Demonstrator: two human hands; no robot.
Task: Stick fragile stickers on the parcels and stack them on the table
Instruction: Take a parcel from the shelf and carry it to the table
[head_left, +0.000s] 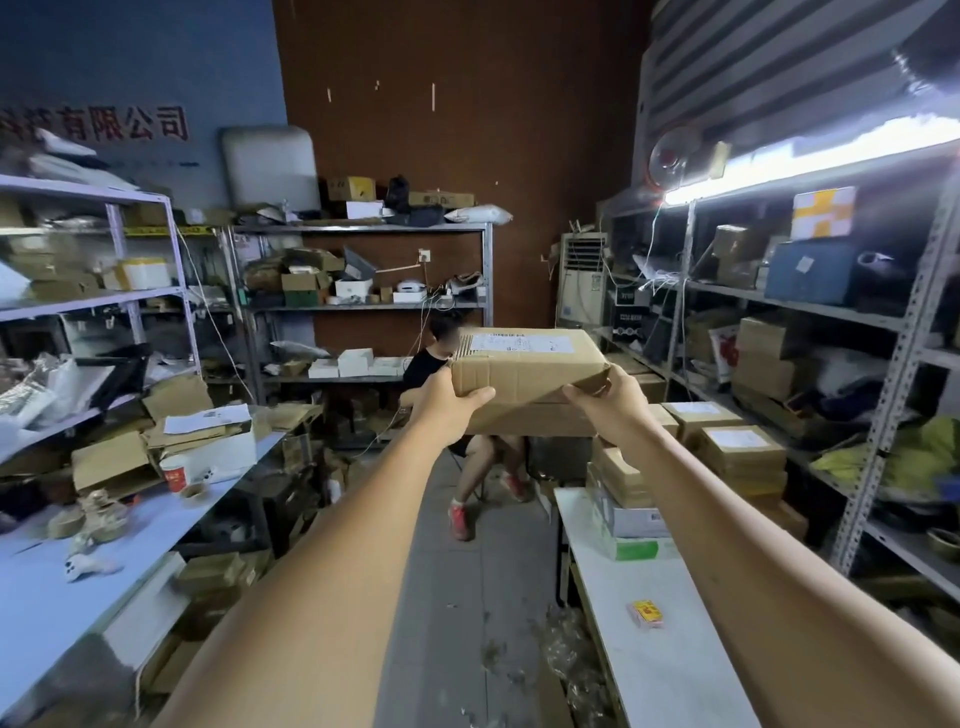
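Item: cardboard parcel (524, 374), aloft at twelve o'clock. Your left grip (447, 410) and right grip (610, 410) clasp its lower corners. Risk: corner-only hold may slip, dropping it.

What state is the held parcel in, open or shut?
Shut: the parcel shows a flat top under its shipping label; left hand and right hand hold it aloft.

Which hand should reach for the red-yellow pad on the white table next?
Right, likely. The left hand and right hand both grip the parcel, but the pad lies on the table on the right, beside the right forearm; the left would cross over.
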